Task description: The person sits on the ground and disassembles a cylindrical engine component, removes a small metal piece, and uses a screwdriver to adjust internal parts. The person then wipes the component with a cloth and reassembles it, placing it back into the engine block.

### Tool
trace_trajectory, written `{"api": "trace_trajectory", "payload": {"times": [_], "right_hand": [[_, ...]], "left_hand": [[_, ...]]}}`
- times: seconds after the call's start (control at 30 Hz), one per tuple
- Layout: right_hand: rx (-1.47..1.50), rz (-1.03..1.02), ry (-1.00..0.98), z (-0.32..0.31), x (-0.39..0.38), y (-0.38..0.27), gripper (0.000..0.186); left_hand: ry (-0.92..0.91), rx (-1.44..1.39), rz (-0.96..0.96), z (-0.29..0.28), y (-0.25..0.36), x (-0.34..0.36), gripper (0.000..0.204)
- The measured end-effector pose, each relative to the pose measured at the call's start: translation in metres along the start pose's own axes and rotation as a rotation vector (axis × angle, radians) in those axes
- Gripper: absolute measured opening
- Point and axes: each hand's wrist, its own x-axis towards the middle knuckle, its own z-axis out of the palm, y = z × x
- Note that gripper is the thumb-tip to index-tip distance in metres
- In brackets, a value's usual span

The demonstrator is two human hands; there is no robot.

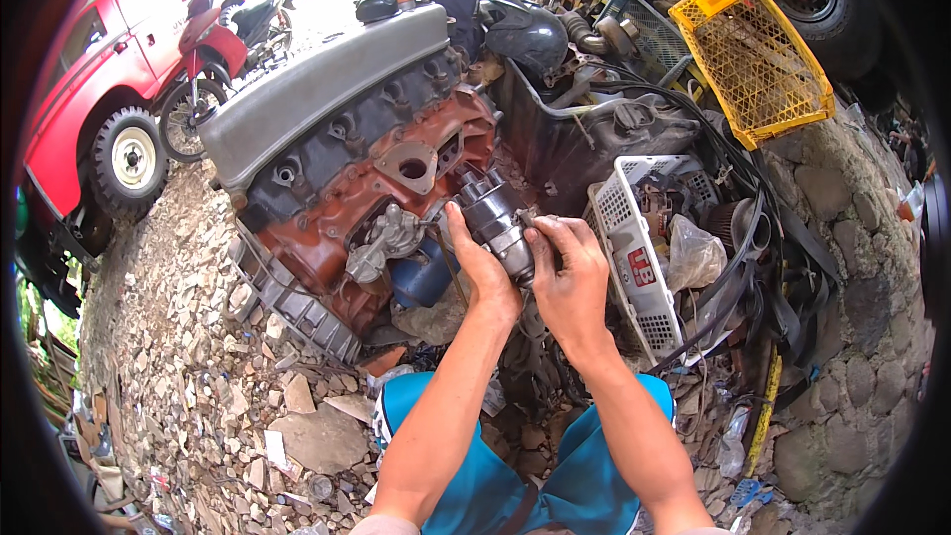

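Observation:
A rust-red engine block (337, 198) with a grey valve cover (317, 89) lies tilted on stony ground. Against its side sits a dark cylindrical motor part (495, 223), grimy and metallic. My left hand (483, 272) grips this cylinder from the left side. My right hand (570, 272) holds it from the right, fingers curled over its end. A blue oil filter (421, 277) hangs on the block just below my left hand.
A white plastic basket (629, 267) with parts and a bag lies right of my hands. A yellow crate (753, 54), black helmet (525, 35), hoses and belts sit behind. A red vehicle (94, 89) and motorbike stand left. Another person stands at the top.

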Motion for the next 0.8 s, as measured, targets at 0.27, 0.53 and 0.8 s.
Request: {"api": "trace_trajectory", "payload": {"times": [0.27, 0.53, 0.8], "right_hand": [[0.016, 0.081, -0.003, 0.016, -0.001, -0.003, 0.014], [0.001, 0.035, 0.035, 0.027, -0.009, -0.010, 0.016], [-0.302, -0.183, -0.195, 0.026, -0.033, -0.027, 0.034]], "left_hand": [[0.036, 0.128, 0.025, -0.013, 0.005, 0.011, 0.055], [0.057, 0.151, 0.058, -0.025, 0.011, 0.017, 0.057], [0.075, 0.181, 0.009, -0.026, 0.039, 0.012, 0.055]]}}
